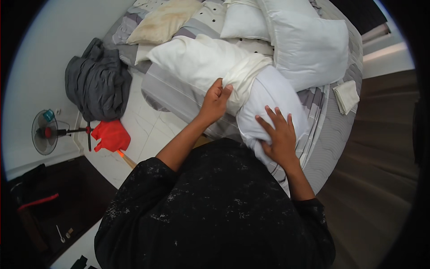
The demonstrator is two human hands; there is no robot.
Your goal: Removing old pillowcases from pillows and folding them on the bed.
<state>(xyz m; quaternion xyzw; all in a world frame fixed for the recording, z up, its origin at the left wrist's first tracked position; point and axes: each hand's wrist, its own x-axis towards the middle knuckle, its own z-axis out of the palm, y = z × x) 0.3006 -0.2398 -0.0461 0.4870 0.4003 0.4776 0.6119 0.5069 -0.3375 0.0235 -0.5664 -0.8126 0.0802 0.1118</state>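
A white pillow [277, 92] lies on the bed in front of me, its far-left part inside a cream pillowcase [192, 58]. The pillowcase's opening is bunched in folds around the pillow's middle, and the near-right part of the pillow is bare. At those folds, my left hand [215, 102] is closed on the cloth, thumb up and fingers curled. My right hand [281, 136] rests on the bare end of the pillow with its fingers spread. The pillow's lowest corner is partly hidden behind that hand and my black top.
More white pillows [309, 49] and a stained cream pillow [165, 20] lie farther back on the bed [333, 139]. A folded cream cloth [346, 97] sits at its right edge. On the left are a dark grey bundle [98, 83], a fan [45, 132] and a red bag [112, 136].
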